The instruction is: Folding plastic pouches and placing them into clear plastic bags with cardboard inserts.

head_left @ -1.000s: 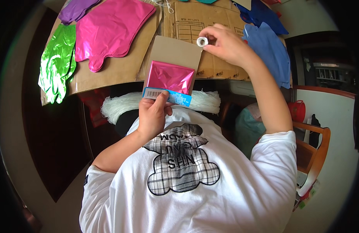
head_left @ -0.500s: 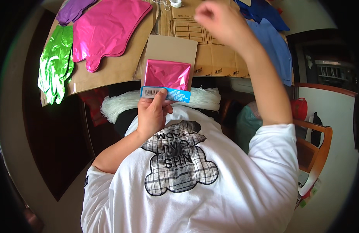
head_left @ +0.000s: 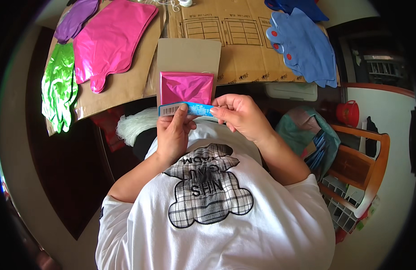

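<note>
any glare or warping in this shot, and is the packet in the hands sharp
Head view: strong fisheye, cardboard sheet edges bow and a dark vignette rings the frame; bright glare on the pink foil balloon and green foil balloon; the folded magenta packet held by left hand and right hand is sharp, with soft sheen.

A home used for craft work: a wooden chair [head_left: 361,157], a red bucket [head_left: 348,112], foil balloons [head_left: 111,42] on flattened cardboard [head_left: 244,40].

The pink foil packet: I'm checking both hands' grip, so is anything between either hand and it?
Nothing visible. The left hand and right hand both touch the pink foil packet at its blue strip.
</note>
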Demonstrator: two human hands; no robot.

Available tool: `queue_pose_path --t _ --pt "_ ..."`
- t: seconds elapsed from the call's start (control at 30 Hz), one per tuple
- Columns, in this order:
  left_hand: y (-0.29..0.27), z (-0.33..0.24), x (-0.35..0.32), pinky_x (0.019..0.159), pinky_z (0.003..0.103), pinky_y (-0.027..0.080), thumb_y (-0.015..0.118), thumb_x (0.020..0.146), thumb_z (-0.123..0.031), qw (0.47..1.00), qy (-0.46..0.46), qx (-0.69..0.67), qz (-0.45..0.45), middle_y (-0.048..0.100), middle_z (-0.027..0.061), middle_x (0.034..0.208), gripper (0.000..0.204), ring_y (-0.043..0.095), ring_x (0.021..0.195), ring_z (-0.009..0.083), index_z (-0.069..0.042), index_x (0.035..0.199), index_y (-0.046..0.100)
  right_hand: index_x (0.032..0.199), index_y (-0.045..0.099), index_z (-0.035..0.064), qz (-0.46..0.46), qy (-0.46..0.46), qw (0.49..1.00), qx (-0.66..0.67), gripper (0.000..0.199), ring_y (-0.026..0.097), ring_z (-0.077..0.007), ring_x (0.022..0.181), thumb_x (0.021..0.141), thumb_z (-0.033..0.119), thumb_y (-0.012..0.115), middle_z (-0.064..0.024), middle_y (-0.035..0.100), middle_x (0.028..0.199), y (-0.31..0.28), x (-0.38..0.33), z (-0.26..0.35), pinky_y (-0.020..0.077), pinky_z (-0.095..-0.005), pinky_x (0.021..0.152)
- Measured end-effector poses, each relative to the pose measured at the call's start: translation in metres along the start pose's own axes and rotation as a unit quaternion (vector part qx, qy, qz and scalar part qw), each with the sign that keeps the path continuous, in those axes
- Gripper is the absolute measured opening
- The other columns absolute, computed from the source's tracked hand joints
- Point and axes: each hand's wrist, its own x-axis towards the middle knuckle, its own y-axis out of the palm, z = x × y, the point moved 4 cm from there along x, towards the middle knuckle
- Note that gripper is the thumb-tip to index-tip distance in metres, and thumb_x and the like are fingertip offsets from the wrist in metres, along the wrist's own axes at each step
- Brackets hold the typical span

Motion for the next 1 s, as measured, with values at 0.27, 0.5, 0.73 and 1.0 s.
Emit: queue_pose_path --t 0.27,0.5,0.73,1.0 --pt "0.006 -0.002 0.0 0.056 0.023 0.046 0.056 0.095 -0.017 1.0 0.013 0.011 0.002 0.068 0.0064 0.087 0.016 0.066 0.077 0.0144 -0.003 0.093 0.063 0.088 0.065 0.0001 -0.095 -0.109 0.966 -0.213 0.016 0.049 -0.0024 0.056 0.085 0.015 0.068 0.0013 0.058 0.065 0.003 0.006 0.02 0.0404 -0.0192 0.051" --pt "0.009 -0.003 -0.001 0.055 0.023 0.046 0.056 0.094 -0.015 1.0 0.017 0.021 0.008 0.067 0.0036 0.085 0.011 0.067 0.079 0.0151 -0.006 0.093 0.063 0.098 0.064 -0.0036 -0.141 -0.159 0.958 -0.193 0.024 0.055 -0.0053 0.067 0.083 0.013 0.071 -0.0033 0.064 0.079 -0.018 0.02 0.052 0.0455 -0.0201 0.06" --pt "-0.002 0.0 0.0 0.063 0.026 0.047 0.058 0.094 -0.019 0.999 -0.007 0.036 0.021 0.066 0.0058 0.087 0.019 0.061 0.074 0.0134 -0.001 0.094 0.064 0.101 0.065 -0.0041 -0.011 -0.149 0.949 -0.279 0.026 0.062 -0.0115 0.072 0.082 0.013 0.068 -0.0083 0.067 0.08 -0.013 0.029 0.086 0.0502 -0.025 0.067" --pt "-0.009 -0.015 -0.003 0.069 0.03 0.049 0.058 0.093 -0.015 0.981 0.067 0.128 0.127 0.064 0.0075 0.097 0.019 0.06 0.078 0.0161 0.0 0.104 0.06 0.1 0.067 0.0012 0.064 -0.324 0.843 -0.423 0.021 0.063 -0.0174 0.068 0.08 0.004 0.065 -0.0083 0.067 0.081 -0.004 0.014 0.105 0.0498 -0.025 0.064"
